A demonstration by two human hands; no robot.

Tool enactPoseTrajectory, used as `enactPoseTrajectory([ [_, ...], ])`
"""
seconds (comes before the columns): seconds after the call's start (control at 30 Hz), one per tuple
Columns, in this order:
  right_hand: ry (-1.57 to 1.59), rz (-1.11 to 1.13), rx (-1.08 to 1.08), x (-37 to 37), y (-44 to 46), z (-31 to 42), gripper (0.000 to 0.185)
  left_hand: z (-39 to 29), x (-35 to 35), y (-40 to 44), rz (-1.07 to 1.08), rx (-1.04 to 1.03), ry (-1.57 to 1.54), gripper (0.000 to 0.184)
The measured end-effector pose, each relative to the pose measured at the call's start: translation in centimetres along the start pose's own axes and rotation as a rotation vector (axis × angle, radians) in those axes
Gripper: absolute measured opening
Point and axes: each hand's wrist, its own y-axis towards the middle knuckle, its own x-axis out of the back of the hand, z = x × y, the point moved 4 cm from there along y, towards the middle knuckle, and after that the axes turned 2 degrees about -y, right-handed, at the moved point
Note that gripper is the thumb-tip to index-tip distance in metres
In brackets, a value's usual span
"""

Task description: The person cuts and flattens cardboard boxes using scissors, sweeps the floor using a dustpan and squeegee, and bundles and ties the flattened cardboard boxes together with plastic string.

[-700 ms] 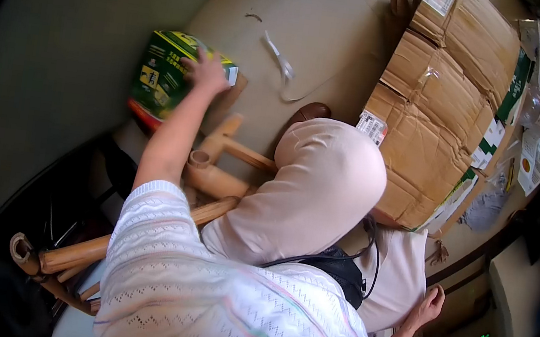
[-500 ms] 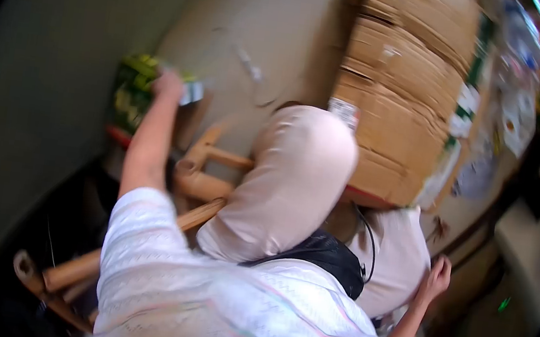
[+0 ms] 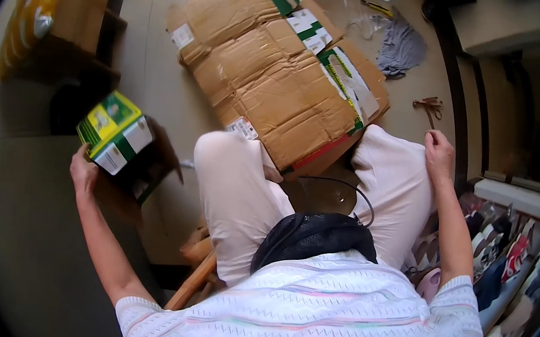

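Observation:
At the left, my left hand (image 3: 84,171) is closed on the edge of a green, yellow and white cardboard carton (image 3: 116,133). The carton is tilted, and its dark brown side and a loose flap face my knee. My right hand (image 3: 439,154) rests by my right knee with its fingers closed. A thin brown string (image 3: 430,107) runs up from those fingertips into a loose looped tangle. Between and beyond my knees lies a stack of flattened brown cardboard (image 3: 262,66) with green and white printed edges.
A box with a shiny yellow pack (image 3: 36,15) stands at the upper left. A grey cloth (image 3: 403,47) and a yellow cutter (image 3: 377,8) lie beyond the cardboard. Shoes (image 3: 508,258) fill a rack at the right. A wooden chair part (image 3: 192,280) shows by my left leg.
My view has swung left, bringing the yellow pack and shoe rack into sight. My left arm has moved outward with the carton, which has turned. The right hand stays near my right knee.

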Motion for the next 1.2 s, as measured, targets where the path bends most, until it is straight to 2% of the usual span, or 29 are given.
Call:
enactPoseTrajectory([
  [0.13,-0.006,-0.056,0.026,0.4,-0.5,-0.6,0.014,-9.3,8.1,0.5,-0.06,-0.309,-0.754,0.057],
  [0.27,0.001,-0.085,0.011,-1.8,-0.7,-1.3,0.015,-20.6,12.9,-1.1,-0.08,-0.458,-1.105,0.056],
  [0.37,0.002,-0.085,0.028,-1.6,-0.3,-0.6,0.016,-26.8,11.4,-1.7,-0.084,-0.661,-1.396,0.055],
  [0.43,-0.043,-0.058,0.046,-0.7,-0.3,0.0,0.016,-29.7,7.6,-1.6,-0.08,-0.621,-1.555,0.054],
  [0.47,-0.054,-0.05,0.06,-0.5,-0.3,0.3,0.016,-30.4,5.2,-1.5,0.002,-0.568,-1.615,0.054],
  [0.5,-0.023,-0.016,0.013,-0.5,-0.3,0.4,0.017,-31.3,2.2,-1.5,0.102,-0.487,-1.78,0.053],
  [0.53,-0.03,0.01,-0.04,-0.8,0.0,0.0,0.018,-31.9,-1.1,-1.5,0.136,-0.263,-1.841,0.052],
  [0.57,0.01,0.054,-0.04,-1.3,0.4,-0.4,0.02,-31.7,-4.2,-1.1,0.345,-0.314,-1.843,0.05],
  [0.6,0.057,0.102,-0.047,-1.7,0.9,-0.7,0.023,-31.8,-8.9,0.2,0.346,-0.188,-1.755,0.05],
  [0.63,0.235,0.161,-0.162,-1.4,1.5,0.3,0.028,-33.1,-9.4,-0.9,0.469,-0.051,-1.768,0.051],
  [0.7,0.611,0.291,-0.415,-1.8,2.9,3.1,0.04,-34.0,-12.3,-0.4,0.708,-0.097,-1.852,0.055],
  [0.73,0.72,0.334,-0.446,-2.0,3.9,4.3,0.045,-34.3,-13.2,0.0,0.82,-0.141,-1.881,0.058],
  [0.8,0.939,0.393,-0.504,-1.7,5.8,6.1,0.055,-35.9,-14.0,-0.7,0.938,-0.154,-1.863,0.06],
  [0.83,1.022,0.477,-0.451,-1.8,6.7,6.8,0.059,-36.5,-13.6,-1.2,1.009,-0.196,-1.843,0.059],
  [0.87,1.099,0.561,-0.398,-1.8,7.3,7.4,0.063,-37.2,-13.3,-1.7,1.002,-0.19,-1.834,0.059],
  [0.9,1.198,0.55,-0.455,-1.1,7.7,8.3,0.065,-38.2,-12.3,-2.6,0.998,-0.181,-1.822,0.059],
  [1.03,1.165,0.595,-0.437,0.5,8.5,8.5,0.065,-40.1,-10.6,-3.8,1.057,-0.191,-1.865,0.058],
  [1.13,1.17,0.56,-0.297,3.5,8.5,9.0,0.063,-41.8,-11.2,-3.8,1.099,-0.29,-1.841,0.063],
  [1.2,0.962,0.399,-0.348,4.7,9.0,9.0,0.052,-43.9,-11.1,-5.1,1.093,-0.336,-1.847,0.071],
])
